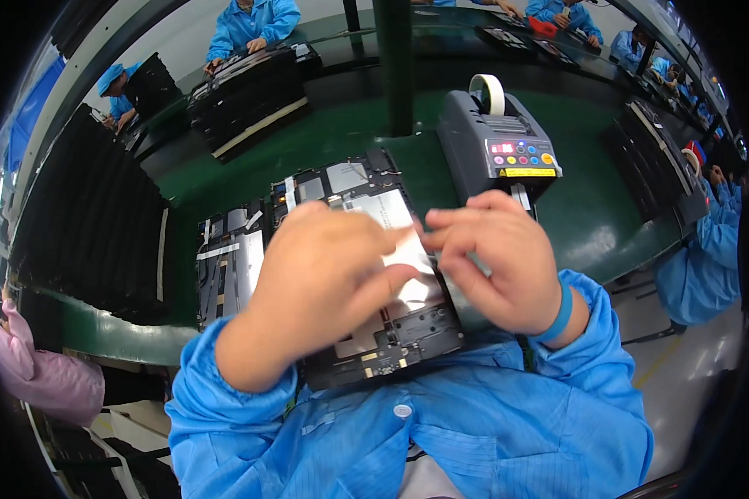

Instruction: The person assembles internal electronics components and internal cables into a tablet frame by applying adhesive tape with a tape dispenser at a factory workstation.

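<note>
An opened tablet [423, 331] lies on the bench before me, its silver battery plate and dark circuit boards showing. Over its middle is my left hand [329, 279], thumb and forefinger stretched out and apart, the other fingers curled under. My right hand [508, 266], with a blue band on its wrist, is at the tablet's right edge. Its fingers are bent together near my left fingertips; whatever is between them is too small or blurred to make out. A second opened tablet [216, 256] with white tape strips lies to the left, partly behind my left arm.
A grey tape dispenser [498, 137] with a tape roll stands beyond my right hand. Tall stacks of black panels [91, 216] stand at left, with another stack [245, 100] farther back. A green post [394, 71] rises from the bench [587, 237]. Several people in blue work around.
</note>
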A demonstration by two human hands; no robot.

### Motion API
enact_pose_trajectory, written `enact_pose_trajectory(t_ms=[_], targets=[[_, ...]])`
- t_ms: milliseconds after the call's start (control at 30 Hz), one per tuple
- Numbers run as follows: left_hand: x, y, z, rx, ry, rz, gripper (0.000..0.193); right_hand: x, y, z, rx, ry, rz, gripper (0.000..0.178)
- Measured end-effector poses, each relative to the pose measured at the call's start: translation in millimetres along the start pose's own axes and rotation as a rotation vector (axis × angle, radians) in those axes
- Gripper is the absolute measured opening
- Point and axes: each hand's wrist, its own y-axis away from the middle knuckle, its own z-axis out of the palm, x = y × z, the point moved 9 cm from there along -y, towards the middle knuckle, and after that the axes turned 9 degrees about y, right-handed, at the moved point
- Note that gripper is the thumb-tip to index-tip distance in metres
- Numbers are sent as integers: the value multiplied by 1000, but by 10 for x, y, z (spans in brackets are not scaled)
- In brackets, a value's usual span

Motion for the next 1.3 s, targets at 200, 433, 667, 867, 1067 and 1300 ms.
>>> enact_pose_trajectory(t_ms=[200,433,667,867,1067,1300], targets=[[-792,-434,221,-140,-47,-325,41,880,152,279,-45,-723,661,7],[-991,-377,471,-351,-137,-325,28,950,47,381,-99,-629,488,18],[-1026,-392,455,-293,-52,-291,27,926,-324,448,-188,-337,396,20],[-1076,-295,424,-344,-44,-235,28,984,-417,655,-273,-238,413,29],[-1196,-122,312,-281,14,-342,27,908,-402,868,-324,-204,245,47],[-1028,-122,279,-227,-300,-139,28,753,-347,807,-271,-4,86,45]])
